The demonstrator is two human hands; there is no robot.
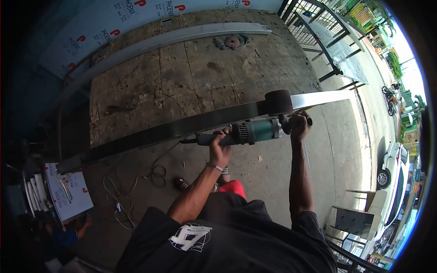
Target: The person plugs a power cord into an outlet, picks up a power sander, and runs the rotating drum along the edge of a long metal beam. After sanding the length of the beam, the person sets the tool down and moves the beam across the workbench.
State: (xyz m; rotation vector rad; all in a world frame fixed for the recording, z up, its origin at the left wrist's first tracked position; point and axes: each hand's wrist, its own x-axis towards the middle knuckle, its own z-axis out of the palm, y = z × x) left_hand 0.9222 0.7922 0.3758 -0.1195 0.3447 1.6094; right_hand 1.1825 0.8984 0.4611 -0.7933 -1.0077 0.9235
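Observation:
My left hand [221, 150] is wrapped round the rear handle of a green power tool [261, 130]. At the tool's front, my right hand [300, 126] grips the side handle. A brown cylindrical abrasive drum [278, 103] on the tool lies against a long metal bar [205, 120]. The bar runs along the near edge of the wooden table [173, 86] and sticks out past its right end, where its surface is bright. From the rear handle a dark cord hangs toward the floor.
Another long metal bar [182, 34] and a disc tool [233, 42] lie on the table's far side. Cables [120, 195] are on the floor. Metal racks [337, 50] stand at right, beyond them a white car [393, 173]. A person's arm [85, 226] shows at lower left.

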